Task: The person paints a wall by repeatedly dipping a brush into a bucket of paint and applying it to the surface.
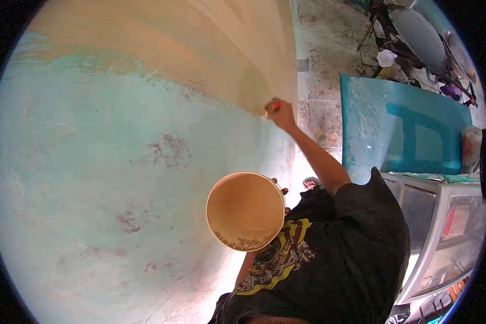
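My left hand [285, 192] grips a round bucket [245, 211] at its side; only some fingertips show past the rim, and the rest of the hand is hidden. The bucket's inside is coated in tan paint, with darker residue along its lower edge. Up at the wall [92, 140], my right hand [279, 112] is closed round a brush with a red part showing [276, 106]. The brush tip is at the border between tan paint above and the pale turquoise surface below. The turquoise part has several dark, rough patches.
A tiled floor strip [321, 86] runs beside the wall. To the right are a blue-green panel [405, 124], a grey-framed cabinet [443, 232] and a dark round pan-like object [418, 38] among clutter. A foot [311, 183] shows near the wall's base.
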